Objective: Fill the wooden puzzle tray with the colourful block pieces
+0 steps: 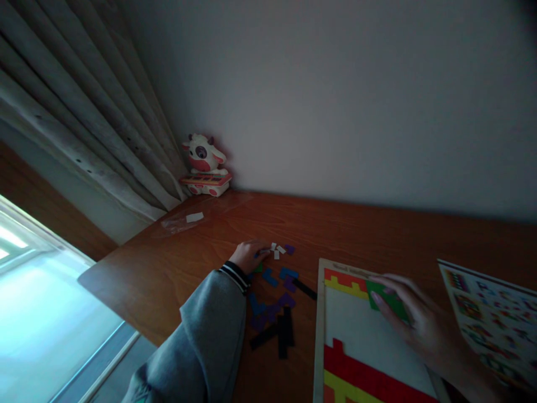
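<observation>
One green piece (pixel 392 304) in the right hand (pixel 424 322), narrow pinch — left hand (pixel 249 254) (grip unclear)

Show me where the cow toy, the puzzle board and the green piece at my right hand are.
Cow toy (pixel 202 165): head view, on its red muzzle.
Puzzle board (pixel 319 336): head view, on its frame's left side.
Green piece (pixel 394 305): head view, on its uncovered upper face.
</observation>
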A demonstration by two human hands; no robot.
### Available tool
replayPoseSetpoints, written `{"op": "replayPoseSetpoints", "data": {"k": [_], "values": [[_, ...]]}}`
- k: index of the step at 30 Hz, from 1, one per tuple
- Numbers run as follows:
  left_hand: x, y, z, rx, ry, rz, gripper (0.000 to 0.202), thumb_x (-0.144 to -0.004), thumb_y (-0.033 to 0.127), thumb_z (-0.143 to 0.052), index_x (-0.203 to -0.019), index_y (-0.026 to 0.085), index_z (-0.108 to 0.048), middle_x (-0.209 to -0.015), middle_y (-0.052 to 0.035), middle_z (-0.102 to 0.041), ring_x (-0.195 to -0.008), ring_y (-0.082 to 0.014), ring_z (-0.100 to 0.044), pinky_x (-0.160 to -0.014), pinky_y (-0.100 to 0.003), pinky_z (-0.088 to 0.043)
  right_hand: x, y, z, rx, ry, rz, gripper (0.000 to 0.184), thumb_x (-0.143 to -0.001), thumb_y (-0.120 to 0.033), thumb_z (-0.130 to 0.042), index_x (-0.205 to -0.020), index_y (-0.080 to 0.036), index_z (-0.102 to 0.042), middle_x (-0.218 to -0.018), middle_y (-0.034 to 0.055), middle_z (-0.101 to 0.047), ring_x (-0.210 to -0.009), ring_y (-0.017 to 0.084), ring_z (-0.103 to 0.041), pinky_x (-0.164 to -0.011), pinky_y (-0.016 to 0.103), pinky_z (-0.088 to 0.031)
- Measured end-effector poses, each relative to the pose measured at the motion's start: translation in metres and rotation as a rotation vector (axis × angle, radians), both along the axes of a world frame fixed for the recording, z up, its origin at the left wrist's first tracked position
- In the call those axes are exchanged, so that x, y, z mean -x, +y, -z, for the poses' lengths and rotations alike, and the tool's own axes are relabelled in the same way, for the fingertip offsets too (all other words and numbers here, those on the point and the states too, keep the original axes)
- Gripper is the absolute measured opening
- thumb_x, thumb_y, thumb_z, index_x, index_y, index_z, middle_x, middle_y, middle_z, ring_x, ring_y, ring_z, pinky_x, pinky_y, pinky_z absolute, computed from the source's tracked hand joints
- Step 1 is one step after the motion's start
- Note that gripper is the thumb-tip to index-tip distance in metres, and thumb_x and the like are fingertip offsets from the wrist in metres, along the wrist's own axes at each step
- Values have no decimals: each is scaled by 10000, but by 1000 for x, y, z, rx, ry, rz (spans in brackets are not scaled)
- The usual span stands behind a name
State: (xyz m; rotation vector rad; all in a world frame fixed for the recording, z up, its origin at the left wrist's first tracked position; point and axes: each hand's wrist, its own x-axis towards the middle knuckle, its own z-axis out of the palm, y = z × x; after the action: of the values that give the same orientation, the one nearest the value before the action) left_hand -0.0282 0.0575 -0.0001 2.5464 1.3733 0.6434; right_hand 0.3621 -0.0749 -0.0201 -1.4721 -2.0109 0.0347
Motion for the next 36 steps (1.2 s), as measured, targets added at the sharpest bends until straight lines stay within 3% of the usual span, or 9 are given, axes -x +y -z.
{"op": "replayPoseSetpoints", "data": {"k": [8, 16, 26, 31, 36], "values": [[-4, -4, -2, -36, -70, -10, 154, -849, 212, -612, -944, 205, -733, -928, -26, -744, -839, -157, -692, -806, -242, -534, 2, -1, -1, 2, 11, 16, 366, -944, -459, -497, -1266, -290, -528, -1265, 52, -578, -1109, 226, -613, -945, 367, -516], [-27, 5, -5, -41, -152, -265, 139, -849, 246, -645, -923, 175, -739, -895, -34, -741, -813, -155, -680, -751, -231, -520, 6, -2, -9, -11, 11, 9, 336, -956, -436, -485, -1248, -278, -539, -1254, 64, -584, -1097, 225, -623, -939, 369, -517], [-39, 9, -1, 2, -27, -271, 151, -856, 285, -645, -928, 205, -752, -954, -39, -737, -863, -173, -661, -787, -243, -482, 2, -1, -5, -11, -1, 3, 360, -944, -456, -490, -1256, -285, -542, -1253, 59, -581, -1104, 239, -621, -940, 396, -524], [-37, 6, -5, 4, 10, -303, 225, -875, 381, -619, -935, 205, -746, -964, -57, -732, -906, -198, -658, -802, -260, -473, 4, -1, -8, -1, 2, 3, 353, -949, -458, -482, -1253, -288, -541, -1252, 58, -578, -1110, 235, -616, -949, 391, -520], [-38, 3, -10, 40, 29, -324, 211, -872, 365, -619, -947, 218, -749, -935, -52, -746, -878, -203, -674, -760, -255, -470, 5, -2, -10, -2, 4, -2, 356, -950, -460, -480, -1250, -281, -547, -1246, 61, -585, -1100, 236, -623, -928, 379, -533]]}}
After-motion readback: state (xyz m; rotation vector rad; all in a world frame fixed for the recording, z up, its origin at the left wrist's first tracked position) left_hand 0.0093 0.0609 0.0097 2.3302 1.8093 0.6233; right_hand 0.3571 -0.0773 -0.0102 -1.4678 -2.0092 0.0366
